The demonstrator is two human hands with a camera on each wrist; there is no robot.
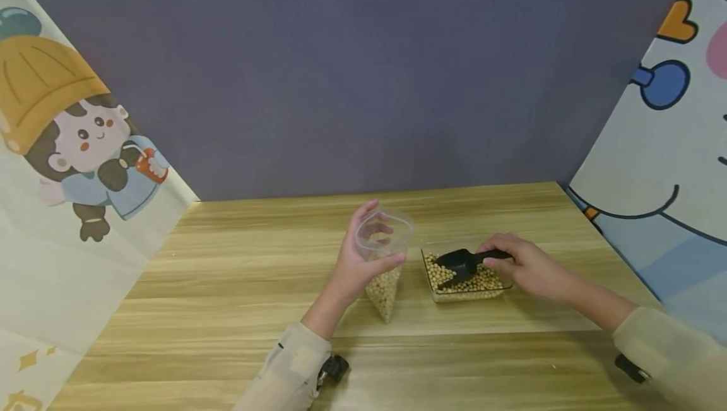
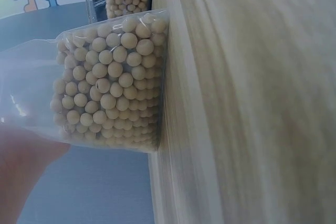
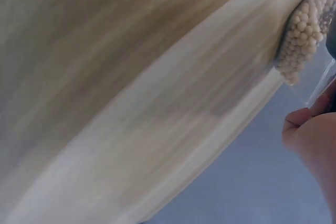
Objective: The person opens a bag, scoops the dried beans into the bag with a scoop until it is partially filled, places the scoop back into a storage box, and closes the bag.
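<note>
My left hand (image 1: pixel 353 267) holds a clear plastic bag (image 1: pixel 383 294) near its wide mouth, fingers behind and thumb in front. Soybeans (image 2: pixel 110 82) fill the lower part of the bag, which stands on the tabletop in the left wrist view. To its right sits a clear rectangular container (image 1: pixel 467 298) of soybeans (image 1: pixel 487 280). My right hand (image 1: pixel 527 267) grips the handle of a black scoop (image 1: pixel 462 264). The scoop's head lies tilted among the beans in the container, pointing left. Only an edge of the scoop shows in the right wrist view.
The wood-grain tabletop (image 1: pixel 227 285) runs back to a grey-blue panel (image 1: pixel 363 83). Cartoon-printed panels stand at the left (image 1: pixel 34 259) and right (image 1: pixel 642 146). A small black device (image 1: pixel 335 368) is on the left wrist.
</note>
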